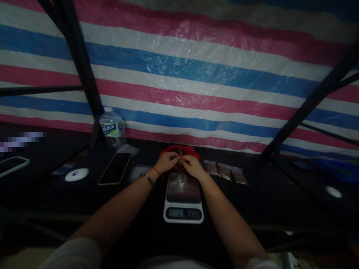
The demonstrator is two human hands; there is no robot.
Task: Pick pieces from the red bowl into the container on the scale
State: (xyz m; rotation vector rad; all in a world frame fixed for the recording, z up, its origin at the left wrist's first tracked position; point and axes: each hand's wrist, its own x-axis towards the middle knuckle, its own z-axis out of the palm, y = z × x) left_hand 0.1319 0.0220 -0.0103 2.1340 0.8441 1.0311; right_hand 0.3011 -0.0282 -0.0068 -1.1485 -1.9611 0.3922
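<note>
The left hand [167,161] and right hand [192,164] pinched what looked like a small clear bag [180,152] over one red container [194,150] near the bench's [260,203] far edge. One scale [183,215], long axis toward the near edge, carried one cup [182,180]. Three filled packets [224,172] lay nearer the right hand, rightward.

Bottle label [112,129] and scale display [176,213], both illegible

Plastic sheeting [182,71] looks glossy, the scale plate [192,191] metallic.
</note>
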